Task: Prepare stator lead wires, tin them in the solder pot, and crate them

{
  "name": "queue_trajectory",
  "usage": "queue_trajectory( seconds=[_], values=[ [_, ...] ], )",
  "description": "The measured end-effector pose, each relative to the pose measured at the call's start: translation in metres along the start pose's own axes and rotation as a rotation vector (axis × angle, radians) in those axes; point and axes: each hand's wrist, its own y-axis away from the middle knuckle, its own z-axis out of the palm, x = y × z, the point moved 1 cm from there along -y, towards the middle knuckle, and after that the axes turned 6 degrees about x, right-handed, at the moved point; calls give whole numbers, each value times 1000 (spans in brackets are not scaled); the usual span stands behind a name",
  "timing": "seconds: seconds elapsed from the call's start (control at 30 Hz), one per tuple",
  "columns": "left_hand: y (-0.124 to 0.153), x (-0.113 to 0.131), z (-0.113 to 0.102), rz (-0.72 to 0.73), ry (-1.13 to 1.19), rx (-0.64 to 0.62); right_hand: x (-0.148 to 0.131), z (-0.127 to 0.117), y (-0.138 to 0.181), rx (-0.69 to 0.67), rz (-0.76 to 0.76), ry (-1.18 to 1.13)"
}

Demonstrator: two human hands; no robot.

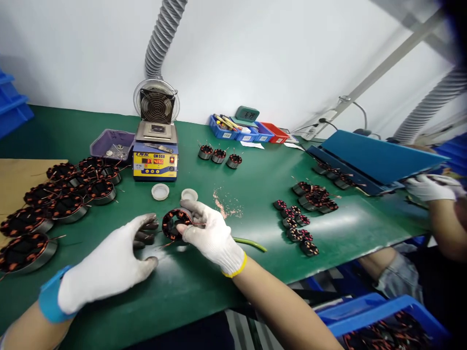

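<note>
My right hand (213, 236), in a white knit glove, grips a motor stator (170, 224) with copper windings, thumb in its opening and fingers on its rim. Left of it, my left hand (113, 260), gloved with dark fingertips, is open with the fingers curved toward the stator. A gap shows between that hand and the stator. Two small white dishes (160, 192) lie just beyond the hands. A green strip (251, 243), partly hidden by my right hand, lies on the green table (255, 265). Copper-coloured scraps (224, 206) are scattered ahead.
Large stators (67, 208) cluster at left by a purple bin (113, 144). A blue-and-yellow digital heating unit (155, 165) stands behind the dishes. Smaller stators (219, 155) sit farther back; several groups (315, 198) lie right. A co-worker's gloved hand (430, 187) is beside a blue panel (375, 158).
</note>
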Motion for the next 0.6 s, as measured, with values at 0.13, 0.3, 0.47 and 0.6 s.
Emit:
queue_trajectory(
  seconds=[0.13,0.3,0.47,0.6],
  values=[
    [-1,-4,7,-130,405,-139,-2,3,1,-4,-14,-2],
    [0,-16,20,-186,637,-36,1,6,1,-26,-26,-23],
    [4,-18,24,-159,716,-114,1,8,3,-33,9,-63],
    [5,-11,20,-79,511,23,1,8,1,-8,55,-80]
  ],
)
